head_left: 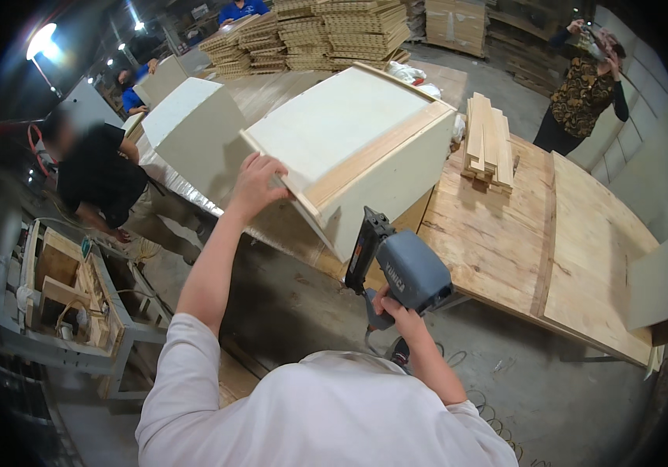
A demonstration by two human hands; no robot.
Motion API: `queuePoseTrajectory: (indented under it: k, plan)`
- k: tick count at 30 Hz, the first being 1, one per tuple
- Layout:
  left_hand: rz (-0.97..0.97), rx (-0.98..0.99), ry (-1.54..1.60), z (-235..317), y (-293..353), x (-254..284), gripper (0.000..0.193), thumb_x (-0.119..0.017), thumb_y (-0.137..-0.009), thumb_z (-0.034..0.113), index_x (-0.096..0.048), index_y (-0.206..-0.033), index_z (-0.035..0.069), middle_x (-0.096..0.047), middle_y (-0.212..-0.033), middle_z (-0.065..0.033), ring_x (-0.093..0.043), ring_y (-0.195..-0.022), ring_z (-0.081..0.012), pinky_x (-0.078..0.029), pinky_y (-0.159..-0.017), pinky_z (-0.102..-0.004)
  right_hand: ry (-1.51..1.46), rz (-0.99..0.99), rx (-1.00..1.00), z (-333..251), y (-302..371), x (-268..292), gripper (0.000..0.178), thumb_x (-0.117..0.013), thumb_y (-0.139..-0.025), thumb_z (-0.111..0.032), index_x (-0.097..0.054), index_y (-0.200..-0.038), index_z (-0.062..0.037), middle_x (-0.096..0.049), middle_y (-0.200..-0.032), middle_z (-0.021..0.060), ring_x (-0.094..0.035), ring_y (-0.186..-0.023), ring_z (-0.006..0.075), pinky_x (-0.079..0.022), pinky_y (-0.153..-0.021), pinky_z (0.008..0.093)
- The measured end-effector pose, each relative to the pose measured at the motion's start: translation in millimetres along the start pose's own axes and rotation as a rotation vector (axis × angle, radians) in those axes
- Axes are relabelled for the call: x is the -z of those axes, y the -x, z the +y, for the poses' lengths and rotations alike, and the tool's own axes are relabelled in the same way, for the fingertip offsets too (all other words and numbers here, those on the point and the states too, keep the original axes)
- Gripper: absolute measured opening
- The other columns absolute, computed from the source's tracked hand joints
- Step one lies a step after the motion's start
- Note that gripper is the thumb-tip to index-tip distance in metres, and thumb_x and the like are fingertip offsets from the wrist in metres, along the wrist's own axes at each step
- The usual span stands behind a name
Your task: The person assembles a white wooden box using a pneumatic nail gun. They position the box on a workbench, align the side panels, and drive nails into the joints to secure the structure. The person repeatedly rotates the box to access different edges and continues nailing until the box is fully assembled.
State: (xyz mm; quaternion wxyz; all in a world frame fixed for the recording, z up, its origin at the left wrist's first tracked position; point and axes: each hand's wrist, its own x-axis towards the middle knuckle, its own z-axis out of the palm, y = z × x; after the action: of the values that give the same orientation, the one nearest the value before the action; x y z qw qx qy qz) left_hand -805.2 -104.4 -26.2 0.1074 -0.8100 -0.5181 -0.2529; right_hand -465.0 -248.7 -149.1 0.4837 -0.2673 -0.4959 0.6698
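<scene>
My right hand (406,317) is wrapped round the handle of a grey and black pneumatic nail gun (416,268). The gun's black nose and magazine point up and away, close to the near corner of a cream-coloured wooden box (384,198). With fingers over its rim, my left hand (256,183) grips the box's near left edge. The box rests tilted on the worktable, its pale recessed panel facing up. A bare wooden strip (381,152) runs along the right side of that panel. Part of my left thumb is hard to make out.
A second cream box (198,117) stands beyond on the left. Wooden slats (488,144) lie stacked on the plywood table (497,241) at right. A coiled hose (497,424) lies on the floor. One person (100,167) bends at left; another (587,93) stands far right.
</scene>
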Motion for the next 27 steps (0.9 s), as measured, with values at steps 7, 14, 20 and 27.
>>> queuePoseTrajectory:
  k: [7, 14, 20, 27]
  plan:
    - [0.323, 0.018, 0.001, 106.2, 29.3, -30.6, 0.045, -0.082, -0.056, 0.045, -0.06, -0.081, 0.016, -0.055, -0.085, 0.001, -0.051, -0.089, -0.0215, -0.032, -0.087, -0.0379, 0.65, 0.196, 0.005, 32.4, 51.5, -5.4, 0.025, -0.065, -0.085, -0.015, -0.058, -0.107, -0.0043, -0.06, -0.101, 0.0101, -0.057, -0.093, 0.0246, -0.047, -0.081, 0.0379]
    - [0.489, -0.107, 0.14, 120.9, 33.6, -56.6, 0.033, -0.078, -0.07, 0.034, -0.063, -0.092, 0.015, -0.055, -0.088, 0.0003, -0.049, -0.088, -0.0216, -0.032, -0.084, -0.0373, 1.12, 0.46, 0.463, 15.7, 32.4, -51.1, 0.01, -0.063, -0.087, -0.006, -0.06, -0.096, -0.0029, -0.06, -0.083, 0.0059, -0.058, -0.076, 0.0174, -0.046, -0.067, 0.0316]
    - [0.476, -0.163, 0.243, 116.9, 35.0, -51.8, 0.024, -0.072, -0.077, 0.022, -0.064, -0.098, 0.014, -0.056, -0.088, 0.0002, -0.05, -0.088, -0.0208, -0.033, -0.082, -0.0363, 1.255, 0.57, 0.495, 31.1, 26.7, -59.5, 0.01, -0.065, -0.086, -0.006, -0.061, -0.094, -0.0025, -0.06, -0.081, 0.0069, -0.058, -0.071, 0.0194, -0.046, -0.066, 0.0324]
    - [0.451, -0.12, 0.338, 116.8, 33.8, -46.5, 0.013, -0.063, -0.077, 0.012, -0.066, -0.09, 0.014, -0.057, -0.085, -0.0007, -0.051, -0.085, -0.0209, -0.034, -0.082, -0.0368, 1.293, 0.652, 0.604, 33.1, 28.0, -60.1, 0.012, -0.065, -0.085, -0.007, -0.06, -0.095, -0.002, -0.061, -0.083, 0.0073, -0.058, -0.076, 0.0202, -0.045, -0.069, 0.0333]
